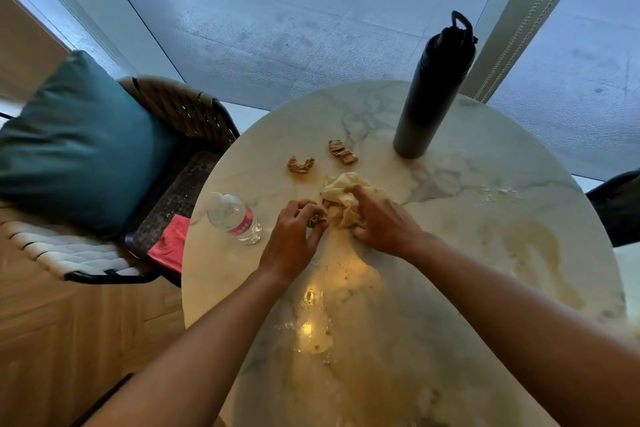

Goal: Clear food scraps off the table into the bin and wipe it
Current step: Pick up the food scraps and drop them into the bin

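Scrap (317,219), seemingly pinched by left hand (294,236), touches napkin (341,199).

Looks down and forward from head height, wide-angle, close over the round marble surface (450,253). Takes in both forearms reaching in from the near edge, the chair (166,149) at left, the window glass (311,10) beyond the far side. Only one view, nothing shared.

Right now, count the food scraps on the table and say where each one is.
3. One scrap lies left of centre, a second scrap lies nearer the dark flask, a third scrap is pinched in the left hand. The crumpled napkin may hide more.
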The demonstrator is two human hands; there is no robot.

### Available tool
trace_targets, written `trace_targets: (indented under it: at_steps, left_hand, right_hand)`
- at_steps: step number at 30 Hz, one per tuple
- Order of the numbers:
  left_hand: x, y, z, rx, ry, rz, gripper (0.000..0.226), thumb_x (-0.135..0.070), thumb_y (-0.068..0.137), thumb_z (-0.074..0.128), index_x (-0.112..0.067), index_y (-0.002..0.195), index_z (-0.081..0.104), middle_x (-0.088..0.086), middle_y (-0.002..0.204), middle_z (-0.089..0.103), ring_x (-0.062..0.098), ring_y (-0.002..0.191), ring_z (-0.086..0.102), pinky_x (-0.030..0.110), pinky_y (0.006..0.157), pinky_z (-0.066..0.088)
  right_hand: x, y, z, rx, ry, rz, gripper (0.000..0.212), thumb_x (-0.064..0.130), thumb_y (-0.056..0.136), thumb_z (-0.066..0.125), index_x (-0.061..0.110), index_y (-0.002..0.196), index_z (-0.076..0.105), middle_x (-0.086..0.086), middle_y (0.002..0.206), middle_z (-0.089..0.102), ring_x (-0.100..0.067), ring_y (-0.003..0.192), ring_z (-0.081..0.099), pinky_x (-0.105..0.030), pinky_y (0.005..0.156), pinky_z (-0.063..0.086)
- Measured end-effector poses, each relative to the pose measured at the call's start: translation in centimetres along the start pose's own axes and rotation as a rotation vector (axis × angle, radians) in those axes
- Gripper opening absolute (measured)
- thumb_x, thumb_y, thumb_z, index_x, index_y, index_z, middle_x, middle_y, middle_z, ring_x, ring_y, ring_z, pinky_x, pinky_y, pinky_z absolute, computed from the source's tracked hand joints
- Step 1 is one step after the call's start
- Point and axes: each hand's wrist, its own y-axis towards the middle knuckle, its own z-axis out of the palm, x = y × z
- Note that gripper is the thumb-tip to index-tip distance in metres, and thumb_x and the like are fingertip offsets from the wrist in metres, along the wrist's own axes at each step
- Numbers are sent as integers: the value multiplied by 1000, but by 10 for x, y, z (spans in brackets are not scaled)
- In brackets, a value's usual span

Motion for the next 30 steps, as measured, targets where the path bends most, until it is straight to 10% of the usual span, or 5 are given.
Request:
trace_targets:
  at_steps: [10, 13, 20, 30]
  left_hand:
    - [-5, -22, -7, 4, -27, -5, 17, -23, 94, 70, -17, 109, 67, -7, 95, 66, 11, 87, 61, 20, 76, 50]
    - [-5, -28, -7, -10, -2, -5, 17, -26, 94, 71, -19, 109, 67, -4, 96, 69, 14, 91, 61, 26, 78, 52]
    - [-14, -38, -12, -11, -7, 1, 17, -26, 93, 72, -20, 107, 65, -2, 99, 71, 14, 91, 65, 28, 78, 53]
    - [-57, -30, -17, 101, -84, 61, 19, -12, 85, 80, -11, 102, 71, 6, 107, 63, 15, 89, 68, 28, 84, 60]
  right_hand:
    - [0, -33, 0, -90, -37, -44, 19, 15, 86, 77, 12, 90, 58, -13, 129, 49, -17, 81, 57, -28, 70, 55]
    - [0, -40, -7, -47, -13, -3, 30, 12, 87, 74, 24, 81, 47, -2, 96, 57, -14, 72, 53, -31, 64, 48]
    - [-1, -62, -14, -143, 39, 137, 53, 20, 84, 80, 18, 126, 49, -10, 114, 58, -25, 91, 62, -38, 77, 56]
    - [5, -117, -57, -154, 52, 270, 18, 16, 89, 71, 5, 104, 70, -9, 124, 49, -26, 106, 58, -19, 88, 38]
